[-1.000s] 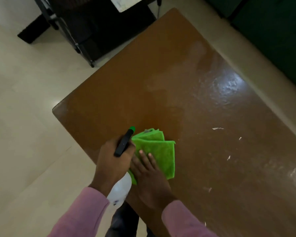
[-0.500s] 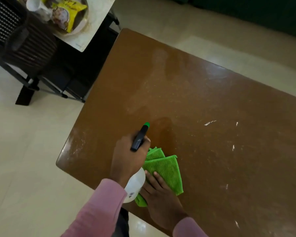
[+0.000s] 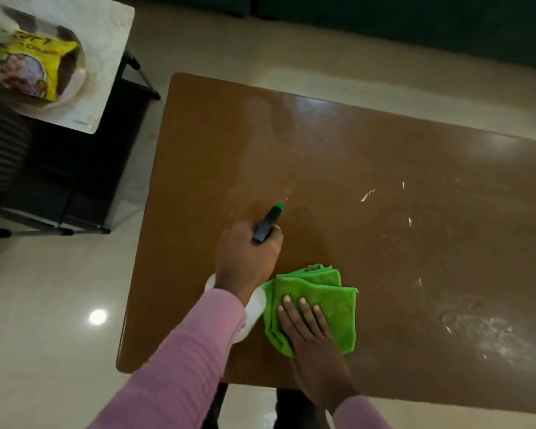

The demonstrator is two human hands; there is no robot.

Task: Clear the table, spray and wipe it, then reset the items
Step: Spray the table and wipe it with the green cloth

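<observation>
A brown wooden table (image 3: 369,168) fills the middle of the view, with white specks and smears on its right half. My left hand (image 3: 245,258) grips a white spray bottle (image 3: 254,308) by its neck; the dark spray head with a green tip (image 3: 268,222) points out over the tabletop. A folded green cloth (image 3: 325,292) lies near the table's front edge. My right hand (image 3: 310,332) presses flat on the cloth with straight fingers.
At the upper left stands a small white side table (image 3: 106,41) carrying a plate with a yellow packet (image 3: 34,60). A dark chair (image 3: 0,150) and black metal frame (image 3: 75,224) sit below it. Glossy cream floor surrounds the table; a dark wall runs along the back.
The view has swung, so the table now lies more squarely across. The spray bottle stays in my left hand, and my right hand now lies fully on the cloth.
</observation>
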